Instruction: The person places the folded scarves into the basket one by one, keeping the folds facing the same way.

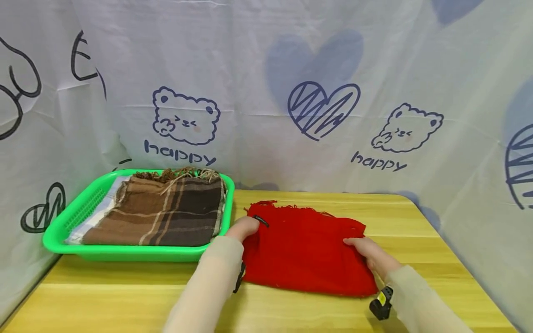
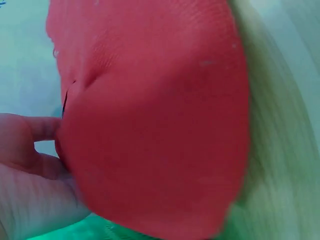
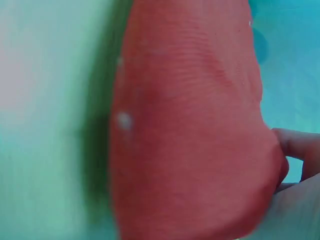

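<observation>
A folded red scarf [image 1: 308, 254] with a fringed far edge is held between both hands over the wooden table. My left hand [image 1: 245, 227] pinches its left side, thumb on top; the thumb and a finger also show at the cloth's edge in the left wrist view, where the scarf [image 2: 160, 135] fills the middle. On the opposite side my right hand [image 1: 370, 252] grips the right edge between thumb and fingers. In the right wrist view the scarf [image 3: 190, 125] hides most of those fingers. A small black strip [image 1: 261, 220] lies on the cloth beside the left thumb.
A green plastic basket [image 1: 137, 252] stands at the left, close to the left forearm. Inside it lies a folded brown plaid scarf [image 1: 145, 212] with fringe, over a whitish cloth [image 1: 97, 212]. A printed white curtain [image 1: 258, 152] hangs behind the wooden table [image 1: 416, 226].
</observation>
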`<state>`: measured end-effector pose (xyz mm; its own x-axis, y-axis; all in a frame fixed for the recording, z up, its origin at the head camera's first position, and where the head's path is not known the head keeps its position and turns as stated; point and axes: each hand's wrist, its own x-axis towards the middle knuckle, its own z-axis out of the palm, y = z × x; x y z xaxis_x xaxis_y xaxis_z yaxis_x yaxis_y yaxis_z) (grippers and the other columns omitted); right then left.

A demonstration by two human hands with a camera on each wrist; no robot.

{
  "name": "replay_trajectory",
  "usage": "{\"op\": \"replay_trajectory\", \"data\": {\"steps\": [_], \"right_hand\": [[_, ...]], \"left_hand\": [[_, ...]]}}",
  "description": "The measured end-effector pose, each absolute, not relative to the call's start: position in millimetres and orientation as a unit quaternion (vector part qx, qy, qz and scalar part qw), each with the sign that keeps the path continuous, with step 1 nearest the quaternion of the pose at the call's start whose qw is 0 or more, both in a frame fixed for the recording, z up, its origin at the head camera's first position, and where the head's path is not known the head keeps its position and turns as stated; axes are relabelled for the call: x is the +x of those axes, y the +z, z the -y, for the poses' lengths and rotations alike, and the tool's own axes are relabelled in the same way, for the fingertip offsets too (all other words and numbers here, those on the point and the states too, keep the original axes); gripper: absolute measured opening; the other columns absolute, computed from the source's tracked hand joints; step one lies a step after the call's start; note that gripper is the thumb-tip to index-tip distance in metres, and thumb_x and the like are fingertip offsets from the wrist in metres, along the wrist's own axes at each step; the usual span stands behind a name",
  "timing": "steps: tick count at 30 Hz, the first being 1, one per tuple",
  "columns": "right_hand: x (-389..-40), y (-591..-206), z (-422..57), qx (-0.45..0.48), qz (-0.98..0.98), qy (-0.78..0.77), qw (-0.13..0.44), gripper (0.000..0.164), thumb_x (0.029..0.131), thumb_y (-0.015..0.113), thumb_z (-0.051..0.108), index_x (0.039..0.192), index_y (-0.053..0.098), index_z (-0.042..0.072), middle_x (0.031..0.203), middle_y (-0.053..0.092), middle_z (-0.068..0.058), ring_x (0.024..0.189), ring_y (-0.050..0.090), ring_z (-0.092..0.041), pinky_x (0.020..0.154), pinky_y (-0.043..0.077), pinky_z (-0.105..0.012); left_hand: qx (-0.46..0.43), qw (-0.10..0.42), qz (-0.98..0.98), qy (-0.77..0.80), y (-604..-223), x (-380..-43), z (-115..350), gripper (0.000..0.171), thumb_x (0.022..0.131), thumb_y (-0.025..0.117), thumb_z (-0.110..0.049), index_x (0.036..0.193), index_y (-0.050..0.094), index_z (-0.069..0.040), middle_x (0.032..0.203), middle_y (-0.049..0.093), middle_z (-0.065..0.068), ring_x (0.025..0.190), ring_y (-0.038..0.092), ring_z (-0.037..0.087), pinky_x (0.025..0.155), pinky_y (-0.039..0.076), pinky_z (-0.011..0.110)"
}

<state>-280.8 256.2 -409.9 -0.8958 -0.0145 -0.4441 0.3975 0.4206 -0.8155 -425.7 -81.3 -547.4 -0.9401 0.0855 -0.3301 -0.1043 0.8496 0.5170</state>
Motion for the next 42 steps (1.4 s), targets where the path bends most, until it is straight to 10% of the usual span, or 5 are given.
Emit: {"op": "replay_trajectory", "data": {"steps": [6, 17, 25, 36, 42], "right_hand": [[-282, -399, -266, 0.100, -0.805, -0.545, 0.212, 0.048, 0.096, 0.044, 0.017, 0.129, 0.035, -0.017, 0.087, 0.061, 0.000, 0.075, 0.060, -0.010, 0.076, 0.052, -0.032], [-282, -360, -281, 0.065, -0.798, -0.562, 0.209, 0.068, 0.098, 0.043, 0.020, 0.144, 0.007, -0.014, 0.103, 0.058, 0.000, 0.078, 0.059, -0.003, 0.075, 0.053, -0.025], [-285, -327, -287, 0.053, -0.784, -0.581, 0.213, 0.066, 0.099, 0.041, 0.025, 0.146, 0.009, -0.009, 0.085, 0.056, 0.014, 0.078, 0.058, -0.002, 0.074, 0.053, -0.022], [-297, -288, -253, 0.017, -0.722, -0.655, 0.223, 0.045, 0.097, 0.046, 0.021, 0.137, 0.028, 0.008, 0.084, 0.061, 0.014, 0.079, 0.062, -0.003, 0.074, 0.053, -0.021], [-302, -266, -222, 0.021, -0.732, -0.644, 0.220, 0.056, 0.098, 0.044, 0.021, 0.145, 0.020, 0.003, 0.091, 0.057, 0.012, 0.083, 0.059, -0.004, 0.076, 0.052, -0.019]], "left_hand": [[-0.021, 0.095, -0.953, 0.288, -574, -462, 91, 0.033, 0.083, 0.037, -0.012, 0.096, 0.064, 0.001, 0.092, 0.061, 0.015, 0.069, 0.051, 0.024, 0.056, 0.041, 0.032], [0.008, 0.013, -0.952, 0.306, -440, -404, 46, 0.031, 0.084, 0.040, -0.010, 0.099, 0.062, 0.004, 0.097, 0.063, 0.015, 0.073, 0.053, 0.022, 0.061, 0.044, 0.031], [0.014, 0.051, -0.941, 0.334, -312, -330, 35, 0.016, 0.092, 0.041, -0.008, 0.095, 0.057, -0.002, 0.093, 0.057, 0.010, 0.077, 0.046, 0.021, 0.068, 0.041, 0.031], [0.005, 0.039, -0.952, 0.304, -351, -461, 111, 0.016, 0.082, 0.038, -0.006, 0.068, 0.041, -0.012, 0.073, 0.041, 0.008, 0.068, 0.042, 0.026, 0.059, 0.039, 0.034], [-0.019, 0.056, -0.939, 0.338, -269, -374, 125, 0.015, 0.090, 0.042, -0.005, 0.082, 0.055, -0.003, 0.088, 0.051, 0.013, 0.082, 0.050, 0.028, 0.076, 0.048, 0.034]]}}
